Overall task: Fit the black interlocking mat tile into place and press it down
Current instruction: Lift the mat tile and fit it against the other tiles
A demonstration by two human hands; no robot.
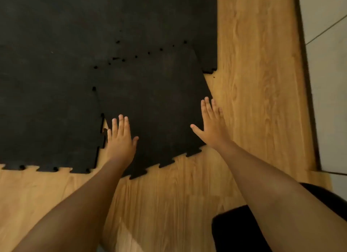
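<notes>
A loose black interlocking mat tile [154, 105] lies skewed on the wooden floor, turned a little against the laid black mat [47, 82] to its left and behind it. Its toothed near edge points at me, and a wedge of bare wood shows between it and the laid mat at the left. My left hand [120, 137] lies flat, fingers together, on the tile's near left corner. My right hand [211, 122] lies flat on the tile's right edge, thumb spread, fingers partly over the wood. Neither hand grips anything.
Light wood-grain floor [253, 82] runs along the right and near side. A dark strip and pale tiled floor [328, 64] border it at the far right. A black object [236, 231], partly hidden by my right forearm, sits at the lower right.
</notes>
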